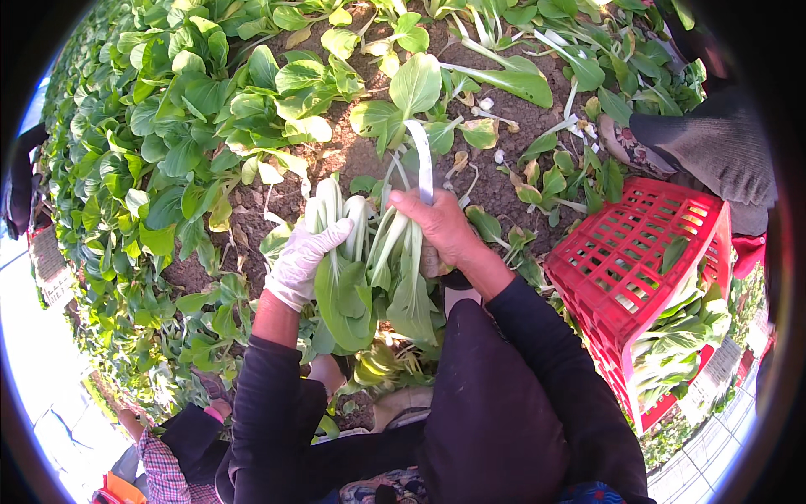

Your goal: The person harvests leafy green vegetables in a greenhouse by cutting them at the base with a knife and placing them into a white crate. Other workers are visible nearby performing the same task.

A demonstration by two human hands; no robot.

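Observation:
My left hand [302,261], in a thin white glove, grips a bunch of bok choy [343,296] with the pale stem ends up and the leaves hanging down. Bare, my right hand [441,230] closes round a knife, whose pale curved blade [422,157] points up and away from me. More bok choy stems [393,242] hang between the hands, against the right fingers; whether those fingers also hold them is hard to tell. The knife's handle is hidden in the fist.
Rooted bok choy plants [170,113] crowd the left. Cut leaves [510,79] lie on brown soil [359,148] ahead. At the right, a red plastic crate [636,246] lies tipped with greens inside, near another person's leg [705,138]. Another person's checkered sleeve [164,466] shows at lower left.

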